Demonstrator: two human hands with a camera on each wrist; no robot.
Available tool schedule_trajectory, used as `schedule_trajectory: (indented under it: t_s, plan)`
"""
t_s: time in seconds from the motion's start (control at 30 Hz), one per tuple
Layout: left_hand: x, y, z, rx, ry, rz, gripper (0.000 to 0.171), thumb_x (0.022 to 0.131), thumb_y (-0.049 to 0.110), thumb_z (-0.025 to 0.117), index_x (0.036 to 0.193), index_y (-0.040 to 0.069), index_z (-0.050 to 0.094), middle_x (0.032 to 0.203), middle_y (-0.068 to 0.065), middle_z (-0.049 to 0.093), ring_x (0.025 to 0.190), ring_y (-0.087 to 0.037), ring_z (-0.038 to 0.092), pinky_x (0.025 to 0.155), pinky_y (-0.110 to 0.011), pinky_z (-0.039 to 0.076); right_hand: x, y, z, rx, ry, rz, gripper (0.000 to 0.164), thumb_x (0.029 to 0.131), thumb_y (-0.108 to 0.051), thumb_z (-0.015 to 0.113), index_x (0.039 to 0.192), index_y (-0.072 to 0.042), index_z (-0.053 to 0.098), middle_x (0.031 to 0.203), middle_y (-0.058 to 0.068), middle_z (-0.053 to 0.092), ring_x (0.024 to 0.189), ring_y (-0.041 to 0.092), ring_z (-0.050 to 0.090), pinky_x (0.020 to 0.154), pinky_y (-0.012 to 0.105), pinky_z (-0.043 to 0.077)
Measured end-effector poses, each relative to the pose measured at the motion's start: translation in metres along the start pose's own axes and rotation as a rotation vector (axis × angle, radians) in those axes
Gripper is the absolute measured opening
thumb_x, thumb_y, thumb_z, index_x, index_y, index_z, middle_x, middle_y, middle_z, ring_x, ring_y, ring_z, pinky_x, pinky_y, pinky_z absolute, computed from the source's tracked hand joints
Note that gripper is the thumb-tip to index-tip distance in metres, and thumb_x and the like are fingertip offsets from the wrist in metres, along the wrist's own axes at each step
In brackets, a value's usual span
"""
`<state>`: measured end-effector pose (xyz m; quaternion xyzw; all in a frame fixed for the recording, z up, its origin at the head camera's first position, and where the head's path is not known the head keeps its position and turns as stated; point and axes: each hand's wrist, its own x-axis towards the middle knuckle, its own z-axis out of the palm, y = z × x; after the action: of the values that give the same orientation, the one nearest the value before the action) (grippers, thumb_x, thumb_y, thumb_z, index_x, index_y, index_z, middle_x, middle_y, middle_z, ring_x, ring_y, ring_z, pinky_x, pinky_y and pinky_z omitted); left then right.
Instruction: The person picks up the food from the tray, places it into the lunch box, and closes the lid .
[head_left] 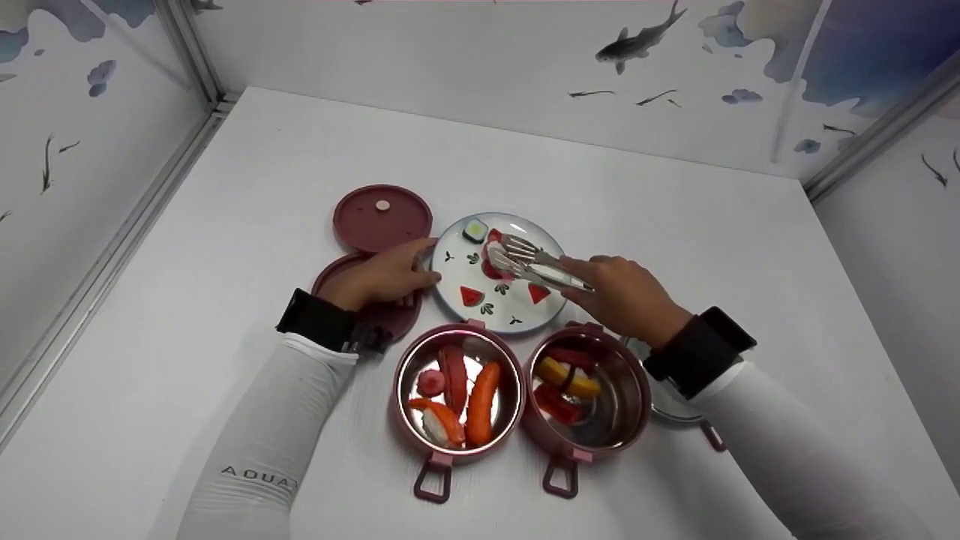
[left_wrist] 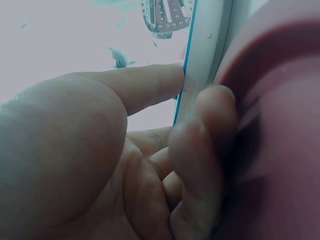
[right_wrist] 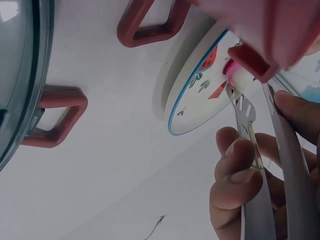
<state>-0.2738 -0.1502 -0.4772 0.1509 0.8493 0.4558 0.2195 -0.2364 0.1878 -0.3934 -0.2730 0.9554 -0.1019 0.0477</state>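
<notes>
A white plate (head_left: 517,319) with a blue rim and painted watermelon slices lies beyond two pots. At its left edge, my left hand (head_left: 386,276) holds the rim, thumb on the inner side and curled fingers along the outside. My right hand (head_left: 626,292) grips metal tongs (head_left: 551,262) by their arms. Their slotted heads are over the plate, around a pink-and-white piece (right_wrist: 240,76) of toy food. Near the plate's far left rim sits a toy sushi roll (head_left: 475,231).
The left pot (head_left: 401,420) holds several orange and red toy foods. Beside it, the right pot (head_left: 641,405) holds yellow and red pieces. Two maroon lids (head_left: 382,225) lie on the left, one under my left hand. A glass lid (head_left: 679,405) is partly hidden by my right forearm.
</notes>
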Motion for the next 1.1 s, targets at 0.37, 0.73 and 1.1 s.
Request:
schedule_trajectory:
  t_s: [0.37,0.73,1.1]
  plan:
    - [0.001,0.004,0.002,-0.004,-0.002,0.025,0.057,0.099,0.018,0.059,0.151,0.013,0.036,0.068,-0.004,0.06,0.048,-0.011,0.055,0.049,-0.026,0.048,-0.032,0.003,-0.008,0.037,0.066,0.014,0.05,0.094,-0.022,0.071,0.141,-0.012,0.058,0.099,0.01,0.073,0.075,0.02,0.06,0.068,0.035,0.05]
    - [0.001,0.006,0.002,-0.015,-0.009,-0.021,0.064,0.1,0.022,0.059,0.157,0.015,0.029,0.072,-0.004,0.061,0.05,-0.012,0.055,0.049,-0.026,0.047,-0.104,-0.008,-0.019,0.033,0.182,0.015,0.053,0.091,-0.022,0.075,0.141,-0.016,0.059,0.096,0.003,0.072,0.072,0.009,0.059,0.063,0.026,0.052]
    - [-0.001,0.002,-0.001,-0.003,-0.008,-0.011,0.064,0.101,0.021,0.058,0.157,0.012,0.028,0.073,-0.004,0.061,0.05,-0.012,0.056,0.05,-0.026,0.048,-0.184,-0.017,-0.008,0.071,0.253,0.077,0.058,0.083,-0.012,0.081,0.137,-0.021,0.063,0.097,-0.009,0.069,0.072,0.001,0.053,0.059,0.011,0.045]
